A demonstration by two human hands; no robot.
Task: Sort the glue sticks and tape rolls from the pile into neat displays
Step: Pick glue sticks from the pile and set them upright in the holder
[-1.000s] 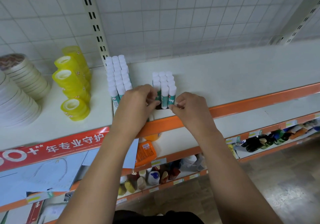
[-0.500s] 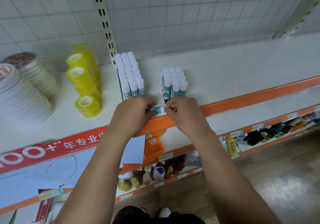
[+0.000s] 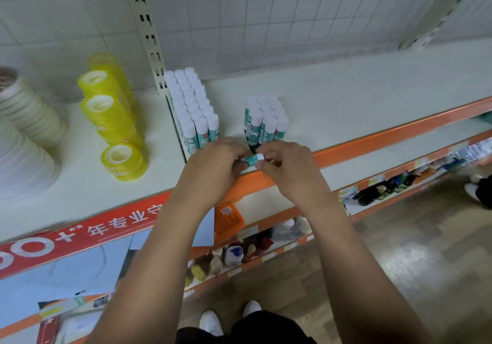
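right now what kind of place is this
Most likely a shop's stationery aisle: white metal shelving with orange front rails, neat blocks of white-capped teal glue sticks and stacked yellow tape rolls on display, and small labels along the lower shelf edges.

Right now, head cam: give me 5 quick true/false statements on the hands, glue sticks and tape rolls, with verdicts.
1. Both hands, left hand and right hand, hold one glue stick lying sideways. True.
2. The held stick has no cap. False: a white cap sits on its right end.
3. Two upright glue stick blocks stand on the shelf, the left block against the shelf upright. True.
4. The yellow tape rolls stand to the right of the glue sticks. False: they stand to the left.
5. The right block lies toppled flat. False: its sticks stand upright, caps up.
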